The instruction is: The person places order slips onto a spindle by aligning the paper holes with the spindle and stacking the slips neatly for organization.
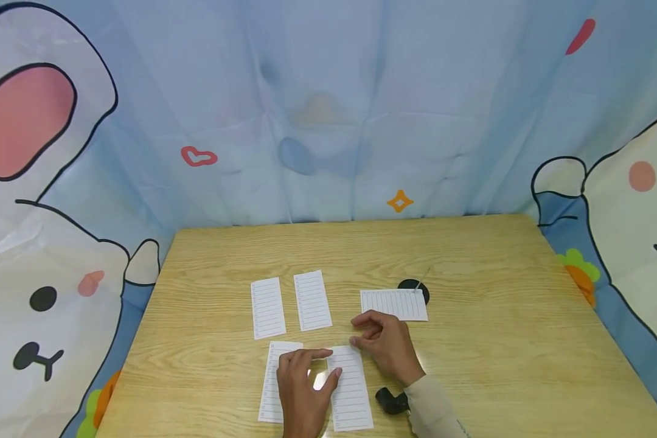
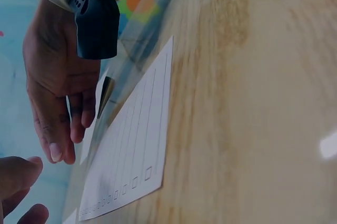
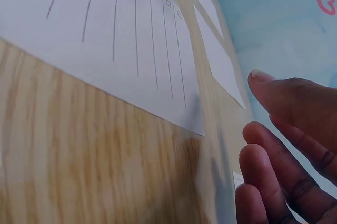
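Note:
A white lined checklist card [image 1: 351, 395] lies upright between my hands at the table's front. My left hand [image 1: 303, 389] hovers at its left, thumb and index finger spread apart with nothing between them, partly covering a second checklist card [image 1: 270, 395]. Beside the middle card's top right corner is my right hand [image 1: 385, 347], fingers loosely bent and holding nothing. In the right wrist view, the right thumb and fingers [image 3: 258, 155] stand apart, off the card [image 3: 121, 40]. The left wrist view shows the right hand [image 2: 63, 92] above the card [image 2: 131, 140].
Two more checklist cards [image 1: 268, 308] lie farther back on the wooden table [image 1: 487, 292]. Another card [image 1: 394, 301], turned sideways, overlaps a black round disc [image 1: 424, 291] with a thin stick. A black wrist camera [image 1: 391, 401] sits under the right wrist. A patterned curtain [image 1: 328, 109] hangs behind.

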The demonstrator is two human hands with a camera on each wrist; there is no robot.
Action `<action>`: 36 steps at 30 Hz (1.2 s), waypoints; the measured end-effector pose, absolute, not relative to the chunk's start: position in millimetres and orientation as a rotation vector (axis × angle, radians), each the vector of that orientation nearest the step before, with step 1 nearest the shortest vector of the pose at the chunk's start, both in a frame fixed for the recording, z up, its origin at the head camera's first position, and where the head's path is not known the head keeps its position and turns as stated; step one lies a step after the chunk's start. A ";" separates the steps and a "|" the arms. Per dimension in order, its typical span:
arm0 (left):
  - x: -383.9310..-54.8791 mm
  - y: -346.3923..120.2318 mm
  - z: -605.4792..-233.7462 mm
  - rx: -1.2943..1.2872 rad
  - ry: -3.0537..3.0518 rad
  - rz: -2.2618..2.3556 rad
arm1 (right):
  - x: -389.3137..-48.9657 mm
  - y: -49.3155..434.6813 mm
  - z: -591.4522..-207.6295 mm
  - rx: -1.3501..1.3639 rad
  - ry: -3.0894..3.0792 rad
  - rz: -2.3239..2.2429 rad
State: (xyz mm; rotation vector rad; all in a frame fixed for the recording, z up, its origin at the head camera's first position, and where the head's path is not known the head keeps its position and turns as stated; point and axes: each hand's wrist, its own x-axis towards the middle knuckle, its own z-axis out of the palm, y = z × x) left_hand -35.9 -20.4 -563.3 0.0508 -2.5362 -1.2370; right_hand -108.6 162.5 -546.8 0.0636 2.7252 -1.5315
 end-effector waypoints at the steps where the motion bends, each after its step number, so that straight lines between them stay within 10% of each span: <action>1: -34.6 -20.4 -564.1 0.048 -2.533 -1.229 | -108.3 161.9 -547.4 0.057 2.732 -1.523; 36: -19.7 -26.8 -583.8 -0.196 -2.595 -1.085 | -107.1 147.9 -555.4 -0.038 2.834 -1.285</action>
